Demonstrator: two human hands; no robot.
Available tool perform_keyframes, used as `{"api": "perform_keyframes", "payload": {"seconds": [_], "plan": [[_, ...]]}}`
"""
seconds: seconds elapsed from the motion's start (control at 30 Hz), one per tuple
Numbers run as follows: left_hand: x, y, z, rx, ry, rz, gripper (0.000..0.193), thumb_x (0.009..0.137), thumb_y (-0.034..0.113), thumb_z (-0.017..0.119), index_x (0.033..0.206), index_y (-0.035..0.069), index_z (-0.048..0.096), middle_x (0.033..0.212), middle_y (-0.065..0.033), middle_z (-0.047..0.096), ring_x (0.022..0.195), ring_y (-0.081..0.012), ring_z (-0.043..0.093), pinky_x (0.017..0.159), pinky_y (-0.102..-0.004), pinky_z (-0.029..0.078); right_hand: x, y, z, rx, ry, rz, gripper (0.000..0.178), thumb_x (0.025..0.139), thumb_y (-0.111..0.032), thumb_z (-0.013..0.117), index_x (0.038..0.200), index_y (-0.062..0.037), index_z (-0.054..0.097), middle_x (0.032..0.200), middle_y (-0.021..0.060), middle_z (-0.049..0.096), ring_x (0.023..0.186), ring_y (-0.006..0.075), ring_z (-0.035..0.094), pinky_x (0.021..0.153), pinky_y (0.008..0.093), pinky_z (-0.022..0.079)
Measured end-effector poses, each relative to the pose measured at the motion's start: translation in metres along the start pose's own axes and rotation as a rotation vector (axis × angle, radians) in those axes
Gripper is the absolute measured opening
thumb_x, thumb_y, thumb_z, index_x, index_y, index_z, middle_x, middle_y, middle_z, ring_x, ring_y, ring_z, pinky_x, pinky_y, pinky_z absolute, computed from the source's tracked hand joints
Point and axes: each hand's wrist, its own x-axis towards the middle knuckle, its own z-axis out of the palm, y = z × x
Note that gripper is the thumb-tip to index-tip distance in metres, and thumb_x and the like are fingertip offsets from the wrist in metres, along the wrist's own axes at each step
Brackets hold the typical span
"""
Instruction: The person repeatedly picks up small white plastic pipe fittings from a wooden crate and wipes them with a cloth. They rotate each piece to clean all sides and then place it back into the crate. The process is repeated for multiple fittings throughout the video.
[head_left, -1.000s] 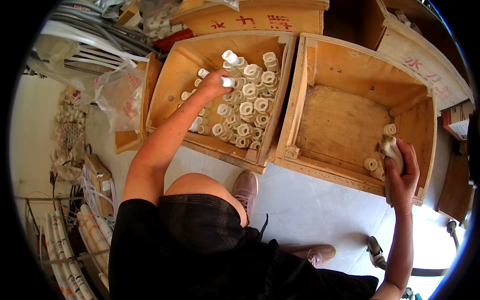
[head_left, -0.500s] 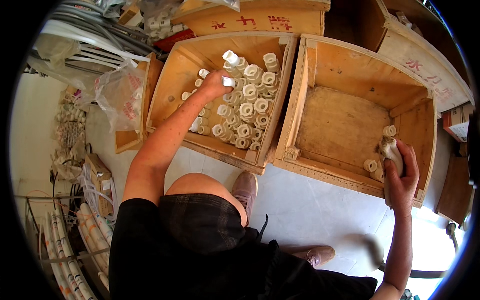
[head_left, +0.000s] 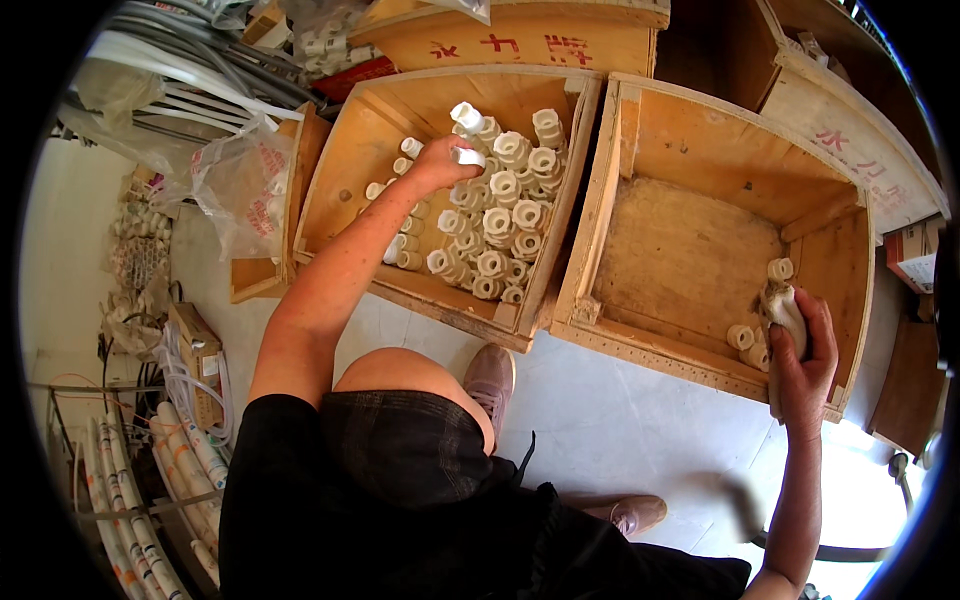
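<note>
- We see the left hand (head_left: 440, 166) over the left wooden crate (head_left: 445, 313), its fingers curled in around a short white tube (head_left: 467, 157), whose end pokes out toward the right.
- We find little gap in that grip, though the back of the hand hides most of the fingertips from us.
- Around and below it we see many white plastic fittings (head_left: 498, 222), heaped in the same crate.
- We see the right hand (head_left: 808, 352) at the near right corner of the right wooden crate (head_left: 685, 240), thumb and fingers closed about a soiled whitish cloth (head_left: 788, 312).
- Just beside that cloth we notice a single pale fitting (head_left: 780, 268) and a small cluster of pale fittings (head_left: 741, 337), inside the crate.
</note>
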Motion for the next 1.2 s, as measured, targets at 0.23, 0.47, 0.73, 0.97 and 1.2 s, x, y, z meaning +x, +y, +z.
{"api": "perform_keyframes", "payload": {"seconds": [0.23, 0.47, 0.73, 0.97, 1.2], "plan": [[0.011, -0.009, 0.001, -0.038, -0.006, 0.033, 0.049, 0.073, 0.025, 0.080, 0.113, 0.006, 0.059, 0.090, -0.0062, 0.067, 0.075, -0.0126, 0.064, 0.059, -0.0282, 0.054, 0.000, -0.001, 0.001, -0.025, -0.003, 0.012, 0.041, 0.077, 0.004, 0.061, 0.117, -0.0012, 0.061, 0.103, 0.0082, 0.058, 0.096, 0.0189, 0.057, 0.086, 0.0291, 0.047], [0.019, -0.010, 0.002, -0.200, -0.061, -0.029, 0.046, 0.078, 0.023, 0.079, 0.114, 0.005, 0.056, 0.091, -0.0060, 0.068, 0.072, -0.0129, 0.067, 0.059, -0.0277, 0.053, 0.000, 0.001, -0.001, -0.014, -0.019, 0.016, 0.042, 0.077, 0.004, 0.061, 0.118, -0.0013, 0.060, 0.107, 0.0088, 0.058, 0.099, 0.0193, 0.057, 0.089, 0.0294, 0.046], [0.013, -0.001, 0.000, -0.194, -0.067, -0.070, 0.049, 0.079, 0.024, 0.079, 0.118, 0.005, 0.055, 0.092, -0.0070, 0.068, 0.072, -0.0137, 0.068, 0.057, -0.0277, 0.053, 0.000, 0.003, -0.002, -0.006, -0.015, 0.022, 0.041, 0.078, 0.001, 0.063, 0.119, -0.0019, 0.060, 0.105, 0.0082, 0.058, 0.099, 0.0191, 0.057, 0.089, 0.0300, 0.046], [0.012, -0.002, -0.004, -0.189, -0.061, -0.053, 0.049, 0.080, 0.022, 0.078, 0.119, 0.004, 0.055, 0.092, -0.0073, 0.069, 0.071, -0.0134, 0.068, 0.057, -0.0269, 0.053, -0.001, -0.001, -0.001, 0.010, -0.008, 0.067, 0.040, 0.078, 0.001, 0.063, 0.118, -0.0012, 0.061, 0.103, 0.0076, 0.057, 0.097, 0.0184, 0.057, 0.087, 0.0292, 0.046], [0.016, -0.007, -0.006, -0.183, -0.014, -0.042, 0.042, 0.080, 0.019, 0.078, 0.115, 0.005, 0.057, 0.091, -0.0057, 0.068, 0.069, -0.0122, 0.066, 0.054, -0.0264, 0.051, 0.000, 0.000, -0.001, 0.046, -0.007, 0.047, 0.040, 0.078, 0.002, 0.062, 0.118, -0.0014, 0.061, 0.102, 0.0074, 0.057, 0.096, 0.0178, 0.057, 0.086, 0.0290, 0.046]]}}
